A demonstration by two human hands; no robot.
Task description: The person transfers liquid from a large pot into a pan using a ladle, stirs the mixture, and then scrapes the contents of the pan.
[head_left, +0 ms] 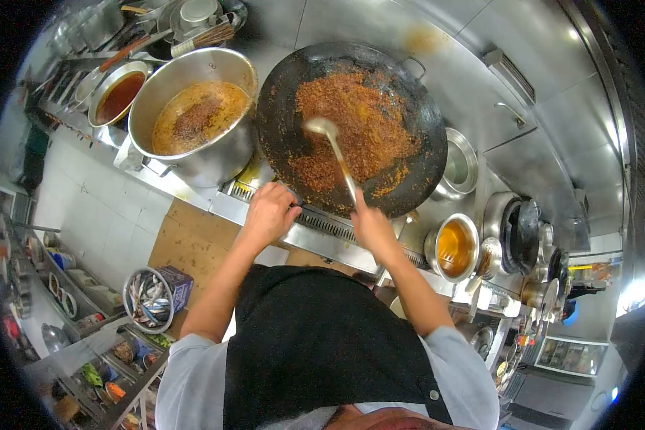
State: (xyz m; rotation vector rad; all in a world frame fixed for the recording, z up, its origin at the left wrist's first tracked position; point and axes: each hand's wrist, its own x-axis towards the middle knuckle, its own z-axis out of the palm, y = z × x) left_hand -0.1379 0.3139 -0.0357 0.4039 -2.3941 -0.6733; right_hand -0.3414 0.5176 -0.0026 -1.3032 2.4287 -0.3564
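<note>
A large black wok (pixel 433 136) holds a loose, reddish-brown, crumbly food (pixel 369 118), thickest at its middle and upper part. My right hand (pixel 371 228) is closed around the end of a long-handled metal ladle (pixel 340 154). The ladle's bowl rests in or just over the food on the wok's left side; it looks slightly blurred. At the wok's near left edge, my left hand (pixel 269 213) has its fingers curled round what appears to be the wok's small side handle, mostly hidden by the hand. A second loop handle (pixel 417 68) shows at the far right rim.
Left of the wok stands a tall steel pot (pixel 143 129) of oily, brownish liquid. Beyond it is a bowl of dark red liquid (pixel 120 97). To the right are a steel basin (pixel 460 163) and a pot of amber oil (pixel 455 247). A full bin (pixel 149 299) stands on the floor.
</note>
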